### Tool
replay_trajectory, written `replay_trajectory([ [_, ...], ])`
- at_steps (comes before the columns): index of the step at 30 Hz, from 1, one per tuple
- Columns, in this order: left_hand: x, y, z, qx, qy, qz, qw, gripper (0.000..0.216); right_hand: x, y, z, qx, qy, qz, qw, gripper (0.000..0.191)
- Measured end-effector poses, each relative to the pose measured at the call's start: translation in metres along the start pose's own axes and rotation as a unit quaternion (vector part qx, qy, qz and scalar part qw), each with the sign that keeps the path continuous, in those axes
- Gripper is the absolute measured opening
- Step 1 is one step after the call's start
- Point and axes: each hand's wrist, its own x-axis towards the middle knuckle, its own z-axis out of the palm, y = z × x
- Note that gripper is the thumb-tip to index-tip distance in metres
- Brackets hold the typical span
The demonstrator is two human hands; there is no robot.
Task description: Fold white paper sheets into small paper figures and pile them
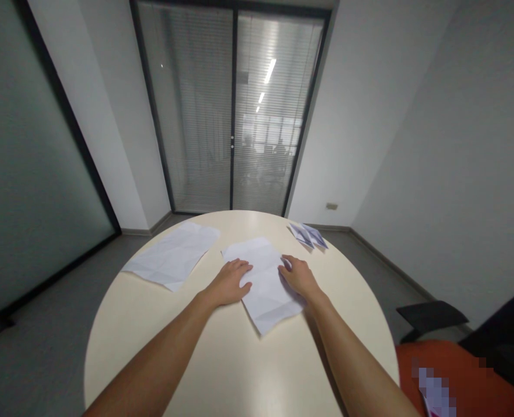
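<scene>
A creased white sheet of paper [263, 289] lies at a slant on the round table in front of me. My left hand [228, 282] rests flat over its left edge, fingers stretched forward and thumb apart. At the right edge is my right hand [299, 277], its fingers bent and its thumb touching the paper. A gap shows between that thumb and the forefinger; the other fingers are partly hidden. Another creased sheet [176, 255] lies to the left, with its lower left corner near the table's rim.
Folded paper pieces [308, 236] stand near the far right edge of the cream table [239, 370]. An orange chair [452, 365] with a black armrest [433, 315] is at the right, a pixelated patch on its seat. Beyond the table is a glass partition with blinds [196, 116].
</scene>
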Motion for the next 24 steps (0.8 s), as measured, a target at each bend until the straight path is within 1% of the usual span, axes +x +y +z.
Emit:
replay_trajectory([
  [3,0.001,-0.004,0.002,-0.016,0.015,0.012,1.000,0.051,0.005,0.008,0.002,0.067,0.022,0.021,0.997,0.046],
  [6,0.001,-0.008,0.002,-0.026,0.025,0.015,0.999,0.050,0.010,0.017,0.003,0.141,0.037,0.042,0.988,0.039],
  [9,0.000,-0.011,0.002,-0.025,0.029,0.006,0.999,0.048,0.015,0.025,0.002,0.212,0.060,0.047,0.974,0.030],
  [11,0.000,-0.014,0.001,-0.018,0.032,-0.011,0.999,0.048,0.017,0.029,0.001,0.273,0.065,0.062,0.958,0.028],
  [15,-0.002,-0.016,0.001,0.007,0.030,-0.052,0.998,0.049,0.019,0.033,0.000,0.403,0.062,0.099,0.907,0.035],
  [18,-0.002,-0.015,0.000,0.029,0.061,-0.085,0.994,0.051,0.019,0.031,-0.001,0.467,0.074,0.115,0.874,0.043],
  [20,-0.001,-0.014,-0.002,0.039,0.091,-0.114,0.989,0.050,0.020,0.029,-0.002,0.487,0.078,0.123,0.861,0.046],
  [24,0.003,-0.011,-0.006,0.032,0.118,-0.154,0.980,0.045,0.023,0.028,-0.006,0.502,0.089,0.103,0.854,0.050],
])
